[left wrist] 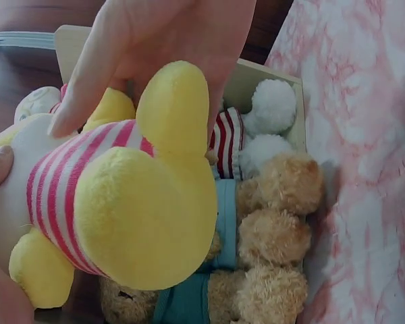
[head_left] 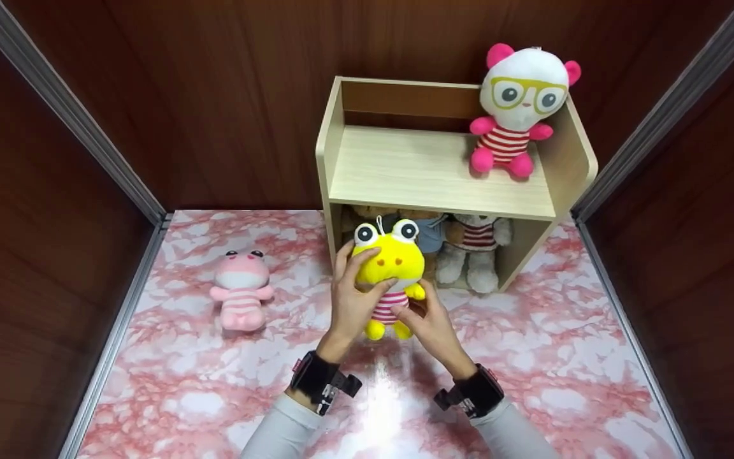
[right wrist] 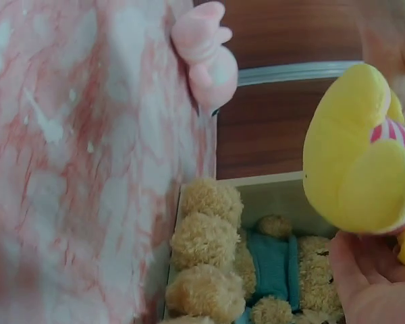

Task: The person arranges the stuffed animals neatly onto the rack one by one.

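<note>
A yellow frog plush (head_left: 391, 258) with bulging eyes and a pink-and-white striped body is held upright, facing the head camera, before the shelf's lower compartment. My left hand (head_left: 353, 303) grips its head from the left, thumb across the chin. On the other side my right hand (head_left: 434, 324) holds the body near the arm, thumb on the stripes. From below, the left wrist view shows the frog's round yellow bottom (left wrist: 145, 216) and feet. Behind it in the lower compartment sit brown teddy bears (left wrist: 273, 236) in blue and teal clothes and a white-grey bear (head_left: 472, 252) in red stripes.
The pale wooden shelf (head_left: 399, 172) stands against the back wall. On its top level, at the right, sits a panda plush (head_left: 523, 89) with pink ears and yellow glasses. A pink frog plush (head_left: 243, 290) lies on the marbled surface (head_left: 195, 382) at the left.
</note>
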A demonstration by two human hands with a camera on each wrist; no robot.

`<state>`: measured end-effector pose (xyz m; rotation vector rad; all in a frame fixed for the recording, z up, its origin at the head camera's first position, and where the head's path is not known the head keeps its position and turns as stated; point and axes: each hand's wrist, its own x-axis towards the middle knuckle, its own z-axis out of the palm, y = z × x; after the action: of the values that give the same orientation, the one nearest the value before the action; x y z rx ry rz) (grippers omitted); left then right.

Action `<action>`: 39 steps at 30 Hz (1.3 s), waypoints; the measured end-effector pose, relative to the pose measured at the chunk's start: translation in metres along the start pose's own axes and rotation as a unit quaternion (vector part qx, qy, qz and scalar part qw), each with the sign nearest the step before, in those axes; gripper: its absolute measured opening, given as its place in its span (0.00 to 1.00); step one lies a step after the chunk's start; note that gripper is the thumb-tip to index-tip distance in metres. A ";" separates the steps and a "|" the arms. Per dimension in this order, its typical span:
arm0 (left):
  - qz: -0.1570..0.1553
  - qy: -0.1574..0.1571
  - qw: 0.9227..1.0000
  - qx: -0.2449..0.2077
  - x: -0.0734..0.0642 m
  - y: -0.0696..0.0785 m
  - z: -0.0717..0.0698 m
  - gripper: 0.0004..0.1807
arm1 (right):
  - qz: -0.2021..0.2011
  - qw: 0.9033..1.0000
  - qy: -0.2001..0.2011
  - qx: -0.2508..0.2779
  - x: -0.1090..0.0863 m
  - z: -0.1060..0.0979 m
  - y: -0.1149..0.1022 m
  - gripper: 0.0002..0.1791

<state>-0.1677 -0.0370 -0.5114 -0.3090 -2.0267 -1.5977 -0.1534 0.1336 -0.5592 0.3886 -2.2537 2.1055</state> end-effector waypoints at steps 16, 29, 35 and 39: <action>0.046 -0.025 0.996 -0.076 -0.003 -0.018 -0.023 0.24 | -0.028 0.998 0.059 0.015 0.004 -0.016 -0.007 0.23; -0.013 0.036 0.998 -0.053 -0.006 -0.025 -0.065 0.16 | -0.156 0.981 0.109 0.025 0.033 -0.057 -0.070 0.24; -0.010 0.059 0.997 -0.038 -0.006 -0.021 -0.081 0.15 | -0.163 0.977 0.133 0.033 0.056 -0.064 -0.094 0.24; -0.014 0.065 0.997 -0.037 -0.009 -0.027 -0.086 0.14 | -0.165 0.976 0.138 0.036 0.069 -0.067 -0.107 0.26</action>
<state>-0.1507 -0.1245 -0.5255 -0.1987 -1.8847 -1.6677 -0.2079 0.1834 -0.4360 0.4095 -1.8218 1.9370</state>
